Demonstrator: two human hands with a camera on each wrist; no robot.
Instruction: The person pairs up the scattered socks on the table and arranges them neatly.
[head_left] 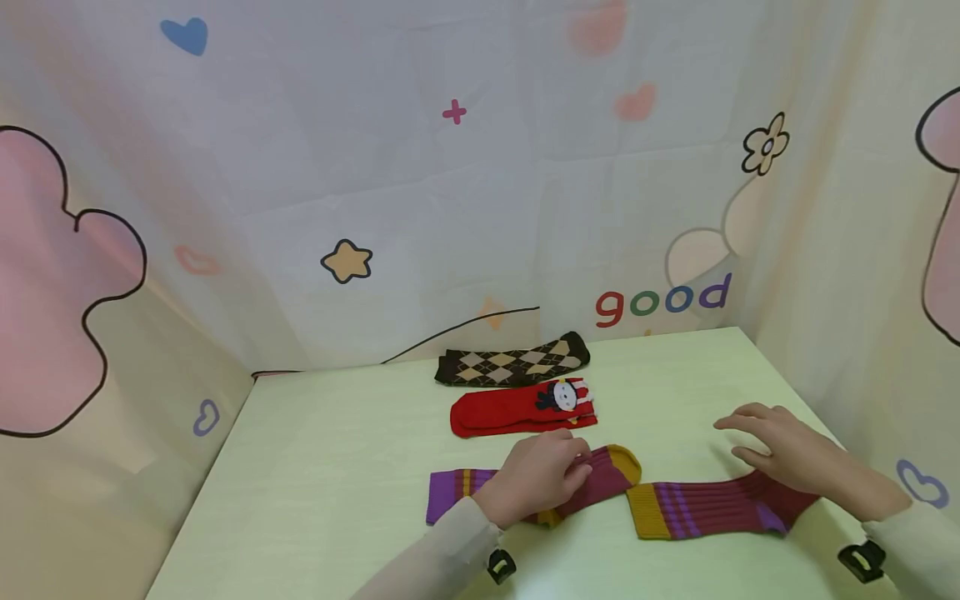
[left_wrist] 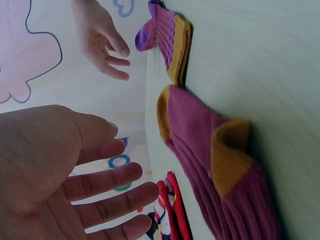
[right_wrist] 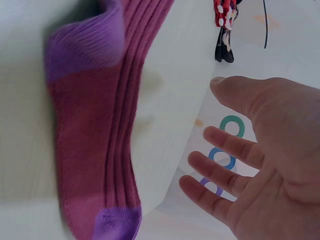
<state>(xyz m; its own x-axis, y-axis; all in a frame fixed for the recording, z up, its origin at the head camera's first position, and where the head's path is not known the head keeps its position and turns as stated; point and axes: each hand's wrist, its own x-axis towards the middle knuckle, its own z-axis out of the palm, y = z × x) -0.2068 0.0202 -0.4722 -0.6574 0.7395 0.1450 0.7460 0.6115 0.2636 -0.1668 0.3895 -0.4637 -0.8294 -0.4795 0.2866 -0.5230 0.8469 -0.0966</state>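
My left hand [head_left: 534,477] hovers with relaxed fingers over a maroon sock with a purple cuff and mustard heel and toe [head_left: 600,483]. In the left wrist view that sock [left_wrist: 192,120] lies on the table beyond the spread fingers [left_wrist: 107,177]. My right hand [head_left: 787,446] is raised over the toe end of a second maroon sock, which has a mustard cuff and purple stripes and heel [head_left: 720,508]. The right wrist view shows that sock [right_wrist: 90,115] flat, with the right fingers [right_wrist: 220,172] apart from it. Neither hand holds anything.
Behind the maroon socks lie red socks with a cartoon figure [head_left: 495,410] and dark brown argyle socks [head_left: 510,367]. The pale green table [head_left: 322,450] meets a printed cloth backdrop [head_left: 405,192] at its back and sides.
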